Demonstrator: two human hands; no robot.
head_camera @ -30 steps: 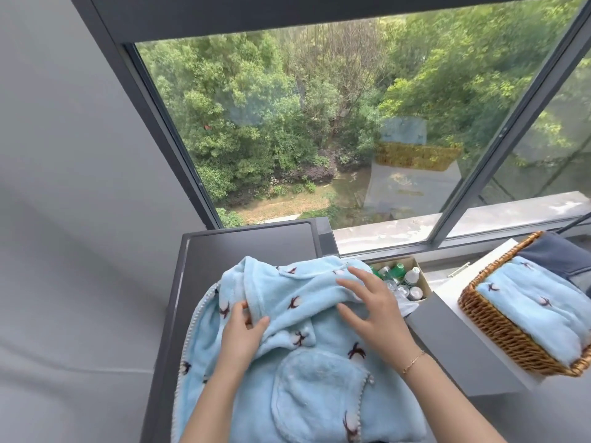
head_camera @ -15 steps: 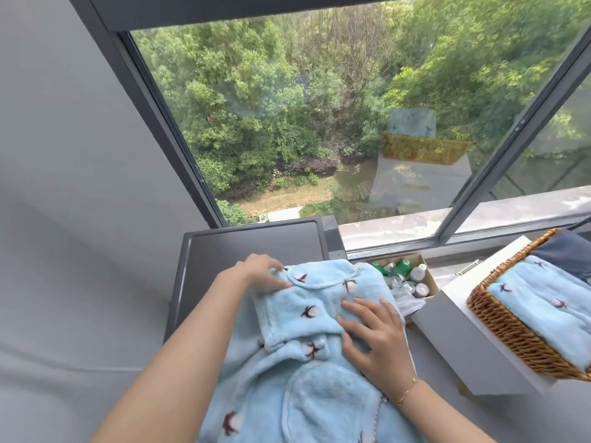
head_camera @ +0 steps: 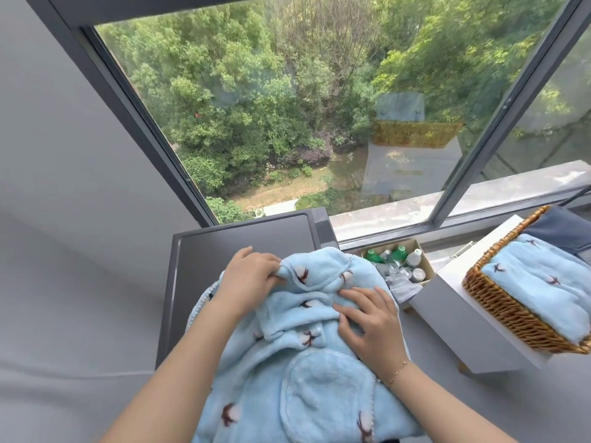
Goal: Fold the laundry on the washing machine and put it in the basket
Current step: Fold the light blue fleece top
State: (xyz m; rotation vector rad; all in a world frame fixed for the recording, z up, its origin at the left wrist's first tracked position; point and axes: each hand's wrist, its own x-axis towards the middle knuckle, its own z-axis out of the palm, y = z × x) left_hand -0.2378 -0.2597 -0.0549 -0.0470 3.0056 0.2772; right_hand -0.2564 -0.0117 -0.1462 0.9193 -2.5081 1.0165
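On top of the dark grey washing machine [head_camera: 224,251], toward its near and right edges: one light blue fleece garment [head_camera: 297,362] with small brown bird-like marks and a rounded pocket, lying rumpled and hanging past the near edge. Your left hand [head_camera: 248,276] sits at the garment's far edge, its grip curled and clamped on a fold of the fleece. Your right hand [head_camera: 371,321], a thin bracelet at the wrist, lies on the cloth just right of it, fingers spread and fairly straight, grip apart, pressing down. Off the machine's right side: one white cabinet [head_camera: 447,311] carrying a wicker basket [head_camera: 499,308], which holds a folded light blue piece [head_camera: 543,289] of matching fabric and a dark blue item [head_camera: 563,228] behind it. Between machine and cabinet, by the window sill: one open cardboard box [head_camera: 425,266] of small bottles, green and white caps.
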